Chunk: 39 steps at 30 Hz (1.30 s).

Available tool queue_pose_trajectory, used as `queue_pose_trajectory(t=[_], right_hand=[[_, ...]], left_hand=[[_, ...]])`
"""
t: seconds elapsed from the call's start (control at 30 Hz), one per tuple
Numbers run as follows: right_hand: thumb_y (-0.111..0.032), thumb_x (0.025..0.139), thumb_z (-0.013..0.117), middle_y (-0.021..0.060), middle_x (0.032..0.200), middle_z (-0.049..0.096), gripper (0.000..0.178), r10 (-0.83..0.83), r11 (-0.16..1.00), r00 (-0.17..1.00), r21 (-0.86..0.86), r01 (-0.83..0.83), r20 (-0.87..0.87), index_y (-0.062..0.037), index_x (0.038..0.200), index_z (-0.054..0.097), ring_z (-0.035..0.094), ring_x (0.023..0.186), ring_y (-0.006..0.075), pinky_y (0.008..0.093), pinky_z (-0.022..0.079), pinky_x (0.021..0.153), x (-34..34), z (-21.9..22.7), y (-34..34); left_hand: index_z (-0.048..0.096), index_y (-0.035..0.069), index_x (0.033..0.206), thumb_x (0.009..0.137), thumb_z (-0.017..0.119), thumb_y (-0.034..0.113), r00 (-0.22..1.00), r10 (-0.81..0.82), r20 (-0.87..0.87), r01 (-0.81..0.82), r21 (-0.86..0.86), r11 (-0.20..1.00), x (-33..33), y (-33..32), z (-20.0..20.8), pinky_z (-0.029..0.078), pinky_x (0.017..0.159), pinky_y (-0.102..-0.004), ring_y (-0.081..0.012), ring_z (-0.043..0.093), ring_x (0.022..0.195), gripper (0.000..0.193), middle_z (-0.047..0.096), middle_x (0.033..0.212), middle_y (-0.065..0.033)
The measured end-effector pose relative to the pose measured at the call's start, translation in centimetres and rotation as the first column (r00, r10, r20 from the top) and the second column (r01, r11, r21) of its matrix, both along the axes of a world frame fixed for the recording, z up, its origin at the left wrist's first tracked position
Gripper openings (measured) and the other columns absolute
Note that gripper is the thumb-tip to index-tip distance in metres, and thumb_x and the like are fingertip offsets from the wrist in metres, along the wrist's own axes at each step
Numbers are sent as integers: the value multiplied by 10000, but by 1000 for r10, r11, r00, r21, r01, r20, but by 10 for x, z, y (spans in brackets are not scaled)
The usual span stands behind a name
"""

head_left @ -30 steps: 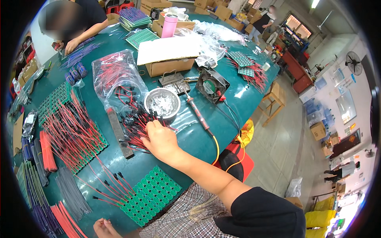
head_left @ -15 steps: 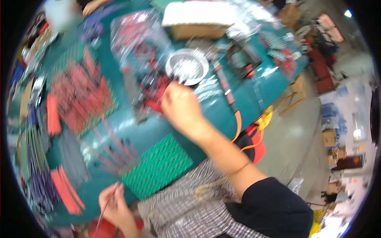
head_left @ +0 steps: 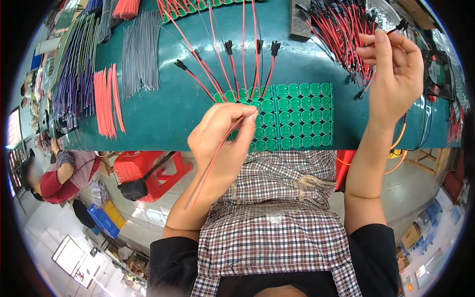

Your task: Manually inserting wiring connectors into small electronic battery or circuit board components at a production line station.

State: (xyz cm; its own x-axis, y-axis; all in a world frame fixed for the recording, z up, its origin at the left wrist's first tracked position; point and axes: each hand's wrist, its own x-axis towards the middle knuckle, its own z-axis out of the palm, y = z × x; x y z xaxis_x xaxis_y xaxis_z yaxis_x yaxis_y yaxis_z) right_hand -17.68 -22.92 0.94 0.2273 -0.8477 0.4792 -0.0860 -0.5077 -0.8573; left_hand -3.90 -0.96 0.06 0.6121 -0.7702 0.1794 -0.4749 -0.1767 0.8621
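My left hand (head_left: 220, 138) is closed in a pinch on a thin red wire (head_left: 213, 161), which trails down over the wrist. It is over the left part of a green circuit board panel (head_left: 304, 116) of small round boards. Several red-and-black wires with black connectors (head_left: 274, 48) fan out from the panel's far edge. My right hand (head_left: 398, 74) is raised at the right, thumb and forefinger pinched on a connector lead whose black plug (head_left: 403, 24) sticks out past the fingertips. Beside that hand lies a pile of red-and-black connector leads (head_left: 341, 37).
At the left lie red wires (head_left: 106, 101), grey wires (head_left: 141, 54) and purple-green wires (head_left: 76, 69). A dark metal block (head_left: 300, 20) stands at the back. A black fan-like device (head_left: 438, 74) sits far right. Red stools (head_left: 148, 173) and another person (head_left: 62, 173) are at the left.
The view has swung round and levelled. My right hand has come away from the pile with a connector lead. My left hand, still pinching the wire, is now over the panel.
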Motion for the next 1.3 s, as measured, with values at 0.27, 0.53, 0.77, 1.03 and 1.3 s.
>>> queue_pose_trajectory(t=[0.27,0.53,0.77,1.03,1.3], right_hand=[[-88,897,709,63,790,697,132,126,970,950,235,-58,-286,26,952,671,676,684,104,219,533,624,-2,-24,20],[-85,897,711,50,774,688,140,119,966,969,253,-61,-218,36,951,668,661,675,88,207,520,619,-6,-29,15],[-83,941,661,55,876,713,132,141,964,951,255,-69,-275,25,1013,635,651,723,87,203,507,654,-7,-29,16],[-83,937,667,56,870,713,137,141,964,958,257,-74,-250,25,1015,638,653,720,84,201,502,648,-7,-30,16],[-79,937,669,55,867,713,132,136,962,960,264,-68,-247,26,1012,638,652,720,82,197,495,641,-8,-31,16]], left_hand=[[677,50,876,779,739,-28,998,53,21,-53,-7,999,-3,-14,-11,567,641,-270,-161,698,717,138,690,832,-70],[684,62,874,784,743,1,997,74,9,-74,24,997,-6,-20,-14,560,638,-264,-163,706,716,124,694,828,-58],[684,55,876,791,742,2,997,77,10,-77,30,997,-5,-20,-13,561,629,-259,-158,707,716,116,696,828,-59],[668,34,862,771,742,-32,997,60,53,-60,2,998,-6,-23,-15,573,613,-277,-172,692,695,135,689,814,-75],[636,55,826,729,731,-39,986,43,164,-49,31,998,-6,-22,-16,538,565,-282,-189,676,676,165,670,793,-70]])
